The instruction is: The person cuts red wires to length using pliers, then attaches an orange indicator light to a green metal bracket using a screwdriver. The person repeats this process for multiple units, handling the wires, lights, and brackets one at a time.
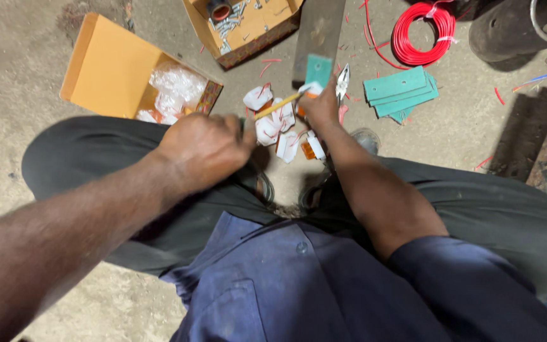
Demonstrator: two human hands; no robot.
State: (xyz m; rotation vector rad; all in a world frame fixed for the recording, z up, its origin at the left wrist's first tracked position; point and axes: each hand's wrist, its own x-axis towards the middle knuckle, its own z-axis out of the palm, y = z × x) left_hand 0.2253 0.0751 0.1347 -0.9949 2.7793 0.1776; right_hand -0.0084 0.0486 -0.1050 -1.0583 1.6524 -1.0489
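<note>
My left hand (pixel 204 149) is closed around the dark handle of a screwdriver. Its yellow shaft (pixel 276 106) points up and to the right. The tip meets a small white and orange electrical part (pixel 311 90) pinched in my right hand (pixel 321 109). Both hands are above my knees, over the concrete floor. Beneath the shaft, a pile of similar white and orange parts (pixel 272 130) lies on the floor between my legs.
Pliers (pixel 343 82) lie just right of my right hand. A stack of green plates (pixel 401 92), a red wire coil (pixel 422 31), a cardboard box of screws (pixel 245 25), an open box with plastic bags (pixel 172 88) and a dark plank (pixel 318 28) surround the spot.
</note>
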